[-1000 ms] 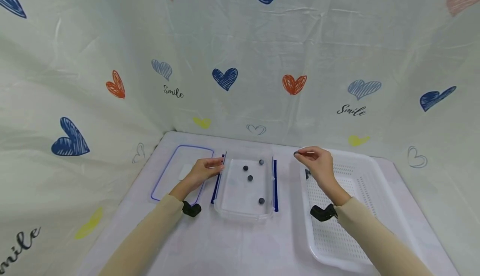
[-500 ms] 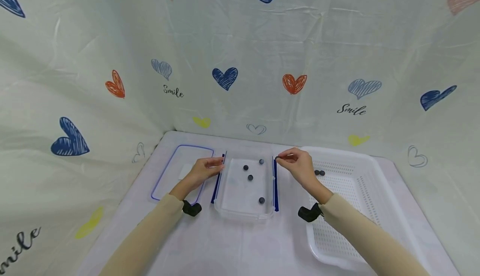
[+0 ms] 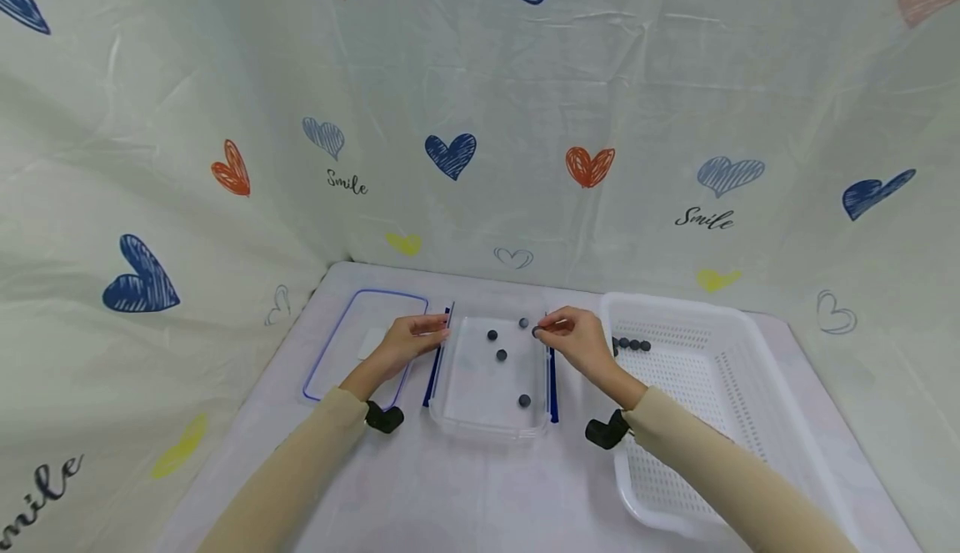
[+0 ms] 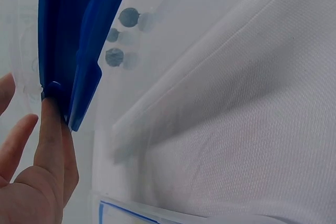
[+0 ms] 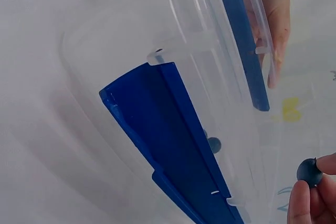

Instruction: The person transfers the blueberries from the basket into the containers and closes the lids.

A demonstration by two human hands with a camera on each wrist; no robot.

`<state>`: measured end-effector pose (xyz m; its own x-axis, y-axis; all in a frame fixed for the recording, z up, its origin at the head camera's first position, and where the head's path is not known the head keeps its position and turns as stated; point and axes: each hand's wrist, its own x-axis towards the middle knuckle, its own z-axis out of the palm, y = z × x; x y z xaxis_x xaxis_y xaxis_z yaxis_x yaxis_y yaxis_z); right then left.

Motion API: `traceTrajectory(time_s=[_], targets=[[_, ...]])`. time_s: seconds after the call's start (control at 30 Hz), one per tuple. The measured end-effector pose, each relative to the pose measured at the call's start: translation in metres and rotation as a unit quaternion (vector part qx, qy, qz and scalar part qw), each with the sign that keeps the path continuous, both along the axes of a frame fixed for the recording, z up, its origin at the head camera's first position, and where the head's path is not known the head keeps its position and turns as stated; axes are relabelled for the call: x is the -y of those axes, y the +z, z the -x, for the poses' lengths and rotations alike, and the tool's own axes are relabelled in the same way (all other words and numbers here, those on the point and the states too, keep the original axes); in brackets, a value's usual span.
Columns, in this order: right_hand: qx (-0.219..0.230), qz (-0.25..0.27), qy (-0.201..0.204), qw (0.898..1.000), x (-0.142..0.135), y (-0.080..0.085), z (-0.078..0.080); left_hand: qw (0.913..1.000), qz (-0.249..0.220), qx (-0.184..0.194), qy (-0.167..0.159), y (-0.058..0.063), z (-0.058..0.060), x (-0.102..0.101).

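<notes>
My right hand (image 3: 579, 343) pinches a small dark blueberry (image 5: 308, 172) between thumb and fingertips. It is over the far right side of a clear plastic box (image 3: 487, 434). Several blueberries (image 3: 502, 355) lie apart from one another on the box's floor. On the left, my left hand (image 3: 405, 344) touches the box's side with extended fingers. In the left wrist view a fingertip presses the folded-down blue latch (image 4: 86, 30), the thumb held apart. The opposite blue latch (image 5: 168, 135) also hangs down.
A white perforated basket (image 3: 701, 382) stands at the right, with a row of blueberries (image 3: 634, 345) near its left wall. The blue-edged clear lid (image 3: 348, 340) lies flat left of the box. Behind the table hangs a heart-patterned curtain (image 3: 517, 211).
My right hand has moved left with its blueberry, from the basket's far left corner to over the box. More berries in the basket now show. My left hand has stayed put.
</notes>
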<state>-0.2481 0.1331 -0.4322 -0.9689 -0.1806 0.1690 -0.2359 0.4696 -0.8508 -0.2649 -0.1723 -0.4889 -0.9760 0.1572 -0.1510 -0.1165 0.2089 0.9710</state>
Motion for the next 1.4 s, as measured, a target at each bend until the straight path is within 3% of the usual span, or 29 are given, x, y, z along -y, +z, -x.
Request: traceTrajectory(time_s=[0.5,0.83,1.23,1.4], targets=[[-0.018,0.004,-0.019,1.000,-0.008,0.003,0.001,0.9999,-0.010,0.011,-0.001,0.004,0.001,-0.001],[0.007,0.074,-0.066,0.995,-0.035,0.008,0.005,0.9997,-0.015,0.018,0.000,0.004,-0.001,0.000],[-0.001,0.060,-0.097,0.994,-0.072,0.012,0.008,0.9999,0.014,0.003,-0.002,0.001,-0.002,0.000],[-0.004,0.053,-0.117,0.992,-0.086,0.015,0.009,1.0000,0.002,0.001,-0.007,0.002,-0.001,0.000]])
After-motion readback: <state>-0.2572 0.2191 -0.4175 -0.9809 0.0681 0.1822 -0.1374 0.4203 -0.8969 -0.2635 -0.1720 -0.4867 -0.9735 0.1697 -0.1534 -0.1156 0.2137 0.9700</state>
